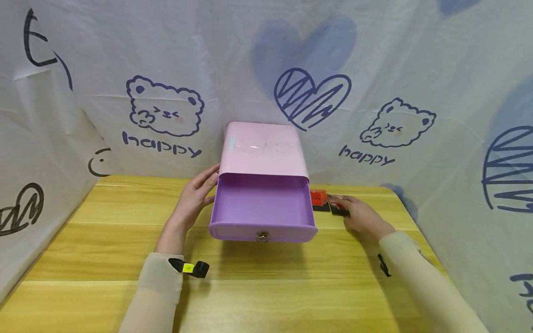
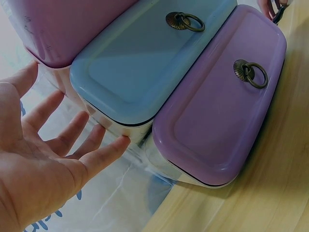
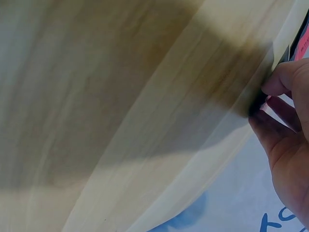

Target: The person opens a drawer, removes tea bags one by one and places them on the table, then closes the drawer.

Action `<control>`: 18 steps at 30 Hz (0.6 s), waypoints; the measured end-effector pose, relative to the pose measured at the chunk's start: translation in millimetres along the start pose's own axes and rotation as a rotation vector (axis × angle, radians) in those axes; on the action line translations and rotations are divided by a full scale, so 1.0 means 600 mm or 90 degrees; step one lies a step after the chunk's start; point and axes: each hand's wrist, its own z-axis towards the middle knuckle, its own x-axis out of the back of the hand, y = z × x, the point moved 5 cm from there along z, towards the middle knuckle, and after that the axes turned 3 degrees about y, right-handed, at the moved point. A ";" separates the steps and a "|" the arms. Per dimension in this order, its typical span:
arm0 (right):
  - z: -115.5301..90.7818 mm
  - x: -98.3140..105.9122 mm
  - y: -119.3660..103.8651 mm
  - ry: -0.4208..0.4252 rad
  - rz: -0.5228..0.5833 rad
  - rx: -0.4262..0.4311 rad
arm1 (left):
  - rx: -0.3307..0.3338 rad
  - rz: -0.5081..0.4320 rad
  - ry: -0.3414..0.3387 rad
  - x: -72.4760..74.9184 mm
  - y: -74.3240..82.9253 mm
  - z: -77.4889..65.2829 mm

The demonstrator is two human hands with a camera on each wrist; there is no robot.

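One purple drawer [image 1: 281, 232] juts from a pink cabinet [image 1: 264, 148] at the centre of the head view, with a person's arms reaching in from the lower edge on either side. At the right of the frame, the right grip [image 1: 361, 215] is narrow, thumb and fingers pinching a dark item [image 1: 340, 212] low over the tabletop [image 1: 266, 286], just right of a red piece [image 1: 318, 198]. The dark item lies right of the purple drawer and appears lower than its rim, so the line from one to the other runs up and leftward. The right grip is plainly the nearer; the item's long axis cannot be told, as fingers cover much of it. Across the frame, the left grip [image 1: 194, 196] is wide, fingers spread and holding nothing, beside the pink cabinet; whether it touches is unclear.

Hidden from above but caught by the left wrist camera are a blue drawer [image 2: 135, 72] and, toward the lower right, a second purple drawer [image 2: 212, 111], both seemingly closed. At the right edge of the right wrist view, the thumb opposes the fingers on the dark item; the pink cabinet is out of shot.
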 end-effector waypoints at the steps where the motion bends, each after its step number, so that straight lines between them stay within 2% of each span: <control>1: 0.003 -0.001 0.000 -0.004 0.000 -0.009 | 0.000 0.001 0.001 0.000 0.000 0.000; 6: 0.013 -0.004 0.004 -0.027 0.000 -0.041 | -0.001 -0.002 0.001 0.000 0.000 -0.001; 18: 0.019 -0.006 0.004 -0.032 -0.016 -0.044 | -0.004 -0.007 0.001 0.001 0.000 0.000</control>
